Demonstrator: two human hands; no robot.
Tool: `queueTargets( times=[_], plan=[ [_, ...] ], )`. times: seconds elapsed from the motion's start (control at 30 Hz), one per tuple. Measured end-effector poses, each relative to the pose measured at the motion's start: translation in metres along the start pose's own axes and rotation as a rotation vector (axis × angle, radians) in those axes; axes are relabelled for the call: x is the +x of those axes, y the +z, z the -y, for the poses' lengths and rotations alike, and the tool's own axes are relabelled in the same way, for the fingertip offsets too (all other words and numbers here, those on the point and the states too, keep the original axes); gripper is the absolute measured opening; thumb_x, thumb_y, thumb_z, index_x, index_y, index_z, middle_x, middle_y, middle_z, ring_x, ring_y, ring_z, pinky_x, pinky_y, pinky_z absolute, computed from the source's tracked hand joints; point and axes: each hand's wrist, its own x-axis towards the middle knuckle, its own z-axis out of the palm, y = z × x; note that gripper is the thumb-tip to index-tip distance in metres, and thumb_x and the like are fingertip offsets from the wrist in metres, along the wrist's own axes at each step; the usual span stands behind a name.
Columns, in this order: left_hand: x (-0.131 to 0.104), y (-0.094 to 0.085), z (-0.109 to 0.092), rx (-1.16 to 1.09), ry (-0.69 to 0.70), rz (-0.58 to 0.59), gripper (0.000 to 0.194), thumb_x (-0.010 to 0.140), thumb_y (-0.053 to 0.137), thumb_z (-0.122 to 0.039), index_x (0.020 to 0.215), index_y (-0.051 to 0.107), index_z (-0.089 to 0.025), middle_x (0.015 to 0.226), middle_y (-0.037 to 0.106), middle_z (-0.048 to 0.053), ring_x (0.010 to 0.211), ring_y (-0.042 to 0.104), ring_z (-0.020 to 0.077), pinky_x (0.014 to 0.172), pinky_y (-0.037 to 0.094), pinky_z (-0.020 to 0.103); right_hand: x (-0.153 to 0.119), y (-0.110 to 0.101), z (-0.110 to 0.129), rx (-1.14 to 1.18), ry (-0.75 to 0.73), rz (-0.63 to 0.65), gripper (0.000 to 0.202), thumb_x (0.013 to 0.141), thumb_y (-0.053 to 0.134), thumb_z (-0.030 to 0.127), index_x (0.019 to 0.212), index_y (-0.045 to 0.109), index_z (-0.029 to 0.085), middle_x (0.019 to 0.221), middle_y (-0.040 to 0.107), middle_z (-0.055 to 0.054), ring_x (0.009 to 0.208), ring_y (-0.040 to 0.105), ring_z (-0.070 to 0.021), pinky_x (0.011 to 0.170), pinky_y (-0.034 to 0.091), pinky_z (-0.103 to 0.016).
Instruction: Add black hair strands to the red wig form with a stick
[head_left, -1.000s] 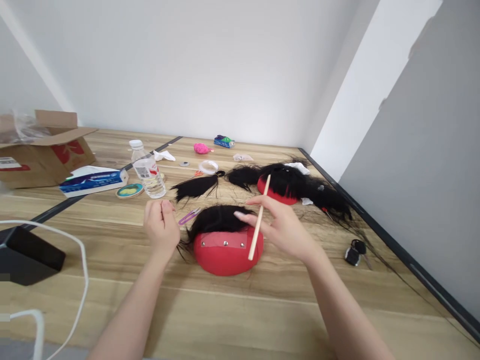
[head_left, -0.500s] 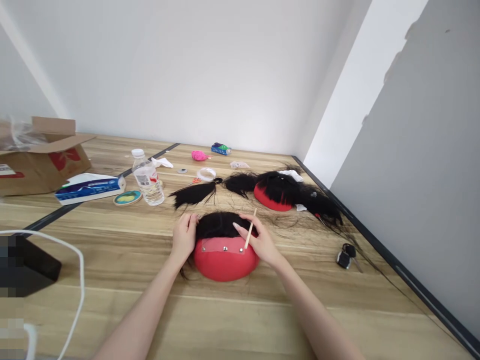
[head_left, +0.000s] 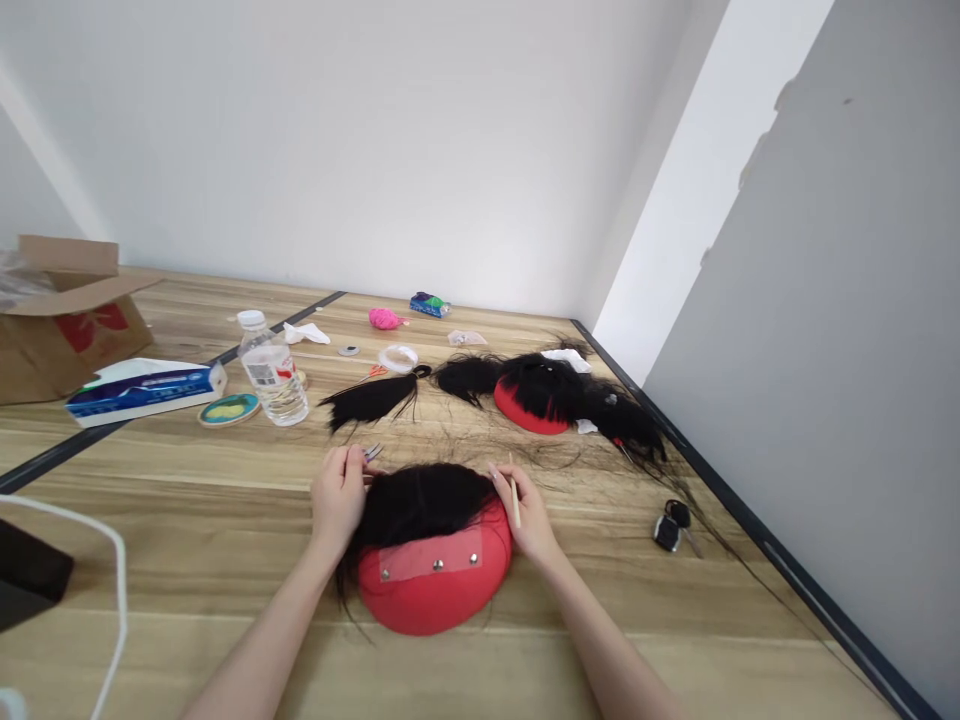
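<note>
A red dome-shaped cushion (head_left: pixel 435 605) lies in front of me, its far half covered by black hair (head_left: pixel 427 500). Three silver pins hold a clear strip (head_left: pixel 411 558) across its near face. At the hair's left edge, my left hand (head_left: pixel 337 497) is closed around a small metal tool (head_left: pixel 373 452), of which only the pronged tip shows. My right hand (head_left: pixel 529 515) rests against the cushion's right side, fingers wrapped round a thin pale wooden stick (head_left: pixel 515 500). Its thumb and fingertips touch the hair's right edge.
Behind stands another red cushion (head_left: pixel 525 412) with black hair. A tied hair bundle (head_left: pixel 371 400), water bottle (head_left: pixel 274 375), tissue pack (head_left: pixel 146 392) and cardboard box (head_left: pixel 75 330) are to the left. Car keys (head_left: pixel 667 530) lie right; a white cable (head_left: pixel 120 580) curves at lower left.
The cushion has shifted nearer and turned slightly. My left hand has moved left, and the metal tip now shows. My right hand has slid to the cushion's side, its stick now more upright.
</note>
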Motion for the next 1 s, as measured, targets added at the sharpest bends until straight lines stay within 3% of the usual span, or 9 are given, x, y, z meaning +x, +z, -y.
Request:
queueTargets(
  times=[0.17,0.27,0.37,0.47,0.57,0.67,0.77,1.0],
  plan=[
    [0.003,-0.012,-0.007,-0.019,0.067,-0.099,0.034,0.090,0.043,-0.043,0.065,0.052,-0.021,0.073,0.059,0.002,0.076,0.059,0.0181,0.075,0.049,0.031,-0.004,-0.008,0.015,-0.079,-0.008,-0.140,0.039,0.096,0.040,0.048,0.096,0.065,0.018,0.101,0.072,-0.010,0.097,0.067,-0.0245,0.090,0.049,-0.041],
    [0.004,-0.019,-0.012,-0.053,0.091,-0.182,0.034,0.093,0.039,-0.043,0.069,0.049,-0.021,0.077,0.059,0.002,0.084,0.062,0.0181,0.081,0.049,0.032,-0.010,-0.015,0.035,-0.244,-0.145,-0.246,0.037,0.099,0.035,0.040,0.099,0.065,0.019,0.102,0.072,-0.009,0.100,0.066,-0.0241,0.092,0.048,-0.042],
    [0.002,-0.023,-0.023,-0.193,0.140,-0.226,0.033,0.094,0.040,-0.043,0.071,0.048,-0.021,0.076,0.054,-0.001,0.083,0.064,0.0174,0.083,0.051,0.033,-0.019,-0.018,0.046,-0.346,-0.338,-0.328,0.030,0.099,0.035,0.029,0.096,0.064,0.021,0.093,0.074,-0.006,0.090,0.069,-0.0216,0.084,0.052,-0.039],
    [-0.005,-0.021,-0.039,-0.393,0.143,-0.096,0.032,0.092,0.046,-0.042,0.068,0.046,-0.020,0.068,0.049,-0.003,0.070,0.065,0.0151,0.077,0.056,0.033,-0.028,-0.017,0.044,-0.336,-0.670,-0.237,0.019,0.092,0.045,0.018,0.100,0.062,0.023,0.088,0.073,-0.005,0.086,0.070,-0.0212,0.077,0.056,-0.038],
    [-0.014,-0.018,-0.052,-0.464,0.146,0.008,0.032,0.093,0.047,-0.040,0.067,0.046,-0.020,0.068,0.047,-0.004,0.064,0.064,0.0133,0.085,0.057,0.037,-0.040,-0.012,0.045,-0.335,-0.920,-0.205,0.021,0.085,0.048,0.014,0.099,0.059,0.025,0.073,0.071,-0.002,0.075,0.071,-0.0210,0.073,0.059,-0.040],
    [-0.021,-0.016,-0.057,-0.469,0.184,0.022,0.031,0.093,0.046,-0.036,0.066,0.048,-0.020,0.071,0.047,-0.003,0.063,0.065,0.0131,0.093,0.054,0.040,-0.049,-0.004,0.055,-0.432,-0.980,-0.153,0.021,0.084,0.044,0.014,0.087,0.060,0.028,0.065,0.071,0.002,0.061,0.070,-0.0185,0.074,0.060,-0.041],
    [-0.023,-0.015,-0.058,-0.453,0.164,0.044,0.032,0.093,0.046,-0.037,0.065,0.047,-0.021,0.071,0.048,-0.002,0.064,0.065,0.0140,0.095,0.053,0.040,-0.052,0.002,0.065,-0.442,-1.050,-0.128,0.025,0.082,0.042,0.011,0.091,0.059,0.027,0.072,0.075,0.000,0.064,0.072,-0.0187,0.075,0.062,-0.042],
    [-0.024,-0.008,-0.050,-0.420,0.150,0.109,0.033,0.094,0.044,-0.036,0.065,0.047,-0.021,0.071,0.053,-0.001,0.076,0.068,0.0178,0.095,0.052,0.041,-0.051,0.002,0.055,-0.343,-0.966,-0.150,0.030,0.083,0.040,0.008,0.100,0.056,0.027,0.081,0.077,-0.002,0.076,0.075,-0.0223,0.079,0.062,-0.047]
  ],
)
